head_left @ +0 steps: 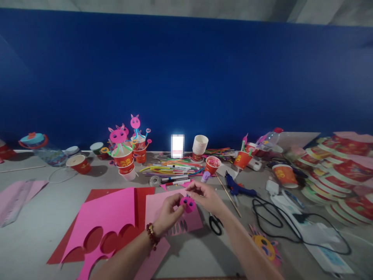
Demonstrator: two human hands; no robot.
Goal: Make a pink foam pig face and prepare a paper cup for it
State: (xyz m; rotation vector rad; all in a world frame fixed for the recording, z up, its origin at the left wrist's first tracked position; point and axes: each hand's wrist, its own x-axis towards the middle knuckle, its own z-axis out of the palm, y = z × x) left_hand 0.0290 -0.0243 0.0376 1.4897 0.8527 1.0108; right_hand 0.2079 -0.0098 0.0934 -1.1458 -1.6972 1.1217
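A small round pink paper face with two dark eye spots is pinched between the thumb and fingers of my left hand. Just above its top edge, the fingertips of my right hand are drawn together. What they hold there, if anything, is too small to make out. Below both hands lies a light pink sheet with a row of narrow cut-outs. Black-handled scissors rest beside my right forearm, their blades partly hidden.
Bright pink cut paper lies on red paper at left. Stacked cups with pink figures stand behind it. A blue glue gun, a wooden stick and a black cable are at right, near many stacked red cups.
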